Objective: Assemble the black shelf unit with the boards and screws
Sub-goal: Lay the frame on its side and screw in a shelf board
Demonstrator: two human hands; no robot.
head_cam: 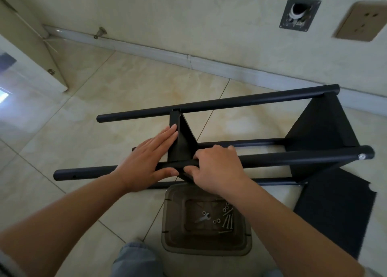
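Our left hand (pixel 146 161) presses flat, fingers spread, on the upright black board (pixel 183 144); our right hand (pixel 217 167) grips the near black round tube (pixel 293 158)

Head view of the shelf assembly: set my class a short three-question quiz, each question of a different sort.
1. True or false: the left hand lies flat against the middle board.
2. Where are the loose screws? A) on the floor tiles B) in the brown tray C) in the right hand
3. Which tool lies beside the screws?

Key: 1 true; 2 B; 3 a small wrench.
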